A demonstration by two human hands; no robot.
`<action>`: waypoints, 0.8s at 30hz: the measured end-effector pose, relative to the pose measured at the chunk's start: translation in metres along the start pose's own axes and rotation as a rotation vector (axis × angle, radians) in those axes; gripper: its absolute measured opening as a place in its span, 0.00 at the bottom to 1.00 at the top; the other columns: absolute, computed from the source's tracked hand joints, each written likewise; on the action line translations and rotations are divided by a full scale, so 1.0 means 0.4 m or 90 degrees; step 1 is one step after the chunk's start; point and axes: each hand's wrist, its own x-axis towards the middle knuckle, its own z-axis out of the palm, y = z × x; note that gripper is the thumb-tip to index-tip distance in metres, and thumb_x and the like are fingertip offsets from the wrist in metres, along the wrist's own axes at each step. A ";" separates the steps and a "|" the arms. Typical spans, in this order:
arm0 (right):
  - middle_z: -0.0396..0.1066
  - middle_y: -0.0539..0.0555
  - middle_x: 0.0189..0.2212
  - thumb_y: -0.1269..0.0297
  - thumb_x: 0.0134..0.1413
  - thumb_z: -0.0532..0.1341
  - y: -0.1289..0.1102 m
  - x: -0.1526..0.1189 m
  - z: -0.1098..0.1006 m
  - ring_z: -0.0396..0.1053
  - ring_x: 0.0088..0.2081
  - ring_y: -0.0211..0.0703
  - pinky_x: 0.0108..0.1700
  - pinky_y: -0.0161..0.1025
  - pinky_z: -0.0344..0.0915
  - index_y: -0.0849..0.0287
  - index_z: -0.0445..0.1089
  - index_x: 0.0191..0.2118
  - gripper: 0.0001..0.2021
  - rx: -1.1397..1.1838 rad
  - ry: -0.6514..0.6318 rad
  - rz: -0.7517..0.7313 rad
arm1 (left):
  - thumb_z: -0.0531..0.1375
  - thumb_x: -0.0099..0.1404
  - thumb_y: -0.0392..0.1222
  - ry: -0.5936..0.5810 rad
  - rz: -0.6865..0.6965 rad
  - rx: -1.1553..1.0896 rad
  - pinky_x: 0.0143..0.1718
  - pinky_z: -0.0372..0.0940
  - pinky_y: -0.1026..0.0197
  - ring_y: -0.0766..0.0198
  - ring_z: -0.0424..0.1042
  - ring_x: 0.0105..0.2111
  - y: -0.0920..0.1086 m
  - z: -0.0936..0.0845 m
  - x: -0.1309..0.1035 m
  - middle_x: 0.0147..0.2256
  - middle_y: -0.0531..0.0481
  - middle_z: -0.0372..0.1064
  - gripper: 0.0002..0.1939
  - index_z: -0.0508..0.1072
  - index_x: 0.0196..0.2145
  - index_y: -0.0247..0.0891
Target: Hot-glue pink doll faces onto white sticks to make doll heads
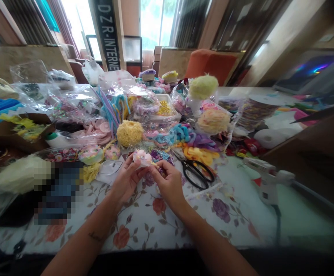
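Note:
My left hand (129, 178) holds a small pink and white doll face (142, 157) by its left edge, over the flowered cloth. The fingertips of my right hand (167, 179) pinch a thin yellowish strand (154, 165) at the right side of the face. Both hands are close together at the middle of the table. Right of them lie black-handled scissors (197, 174). Behind the face sits a fluffy yellow yarn ball (129, 133). Two more doll faces (91, 153) lie to the left, near a white piece (109, 171).
A white glue gun (269, 180) stands at the right beside a dark box edge (313, 153). Blue, purple and orange yarn (200, 153), plastic bags and pale yarn balls (213, 120) crowd the back. A pixelated dark object (60, 191) lies left.

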 end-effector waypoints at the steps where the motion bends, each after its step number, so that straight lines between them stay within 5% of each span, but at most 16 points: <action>1: 0.56 0.43 0.17 0.58 0.54 0.60 0.001 -0.001 0.000 0.53 0.20 0.34 0.24 0.33 0.51 0.58 0.63 0.25 0.12 -0.010 0.005 -0.007 | 0.62 0.61 0.34 -0.003 0.002 0.001 0.40 0.71 0.66 0.68 0.74 0.35 0.000 0.001 0.000 0.38 0.52 0.73 0.12 0.71 0.43 0.38; 16: 0.66 0.48 0.23 0.61 0.56 0.60 0.012 -0.011 0.001 0.61 0.24 0.37 0.28 0.35 0.58 0.56 0.65 0.29 0.08 -0.157 0.077 -0.159 | 0.63 0.61 0.37 -0.001 0.008 -0.008 0.37 0.72 0.66 0.68 0.75 0.34 -0.009 -0.002 0.003 0.37 0.51 0.74 0.12 0.70 0.43 0.38; 24: 0.68 0.51 0.27 0.65 0.59 0.58 0.013 -0.023 0.004 0.66 0.26 0.38 0.31 0.36 0.62 0.57 0.66 0.32 0.05 -0.176 0.070 -0.306 | 0.53 0.70 0.39 0.017 -0.105 -0.066 0.29 0.71 0.70 0.68 0.75 0.27 0.000 0.000 0.006 0.31 0.44 0.76 0.12 0.73 0.38 0.28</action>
